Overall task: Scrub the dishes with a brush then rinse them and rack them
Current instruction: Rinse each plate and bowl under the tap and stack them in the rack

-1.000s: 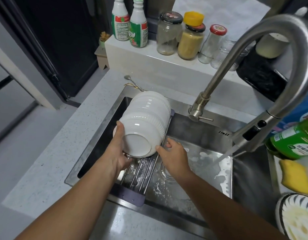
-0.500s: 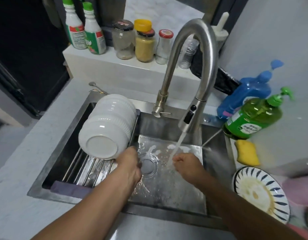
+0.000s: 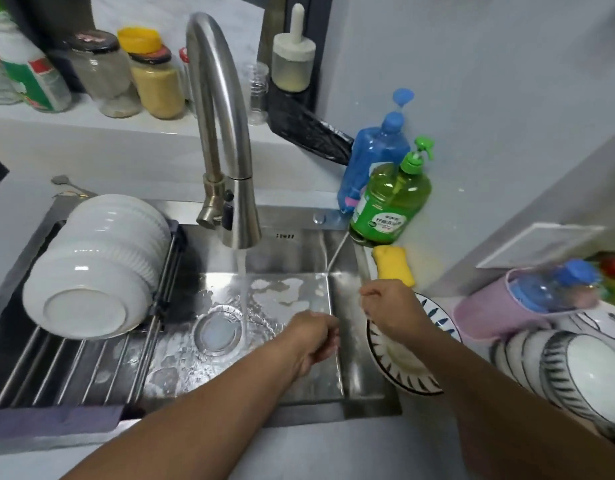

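A stack of white ribbed bowls (image 3: 91,268) lies on its side on the roll-up rack (image 3: 74,368) over the sink's left half. A blue-patterned plate (image 3: 406,372) with yellow residue sits on the counter at the sink's right edge. My right hand (image 3: 394,306) is over the plate's far rim with its fingers curled down; whether they grip the rim is hidden. My left hand (image 3: 313,337) hangs loosely curled over the sink basin (image 3: 292,292), holding nothing, just right of the running water. No brush is in view.
The faucet (image 3: 226,133) pours a stream next to the drain (image 3: 219,334). A yellow sponge (image 3: 392,265), a green soap bottle (image 3: 389,202) and a blue bottle (image 3: 378,157) stand behind the plate. Patterned bowls (image 3: 576,375) and a pink cup (image 3: 500,313) crowd the right counter. Jars line the back ledge.
Both hands have left the white bowl stack on the rack. They passed under the water, then the right hand moved right onto the patterned plate. The view swung right.
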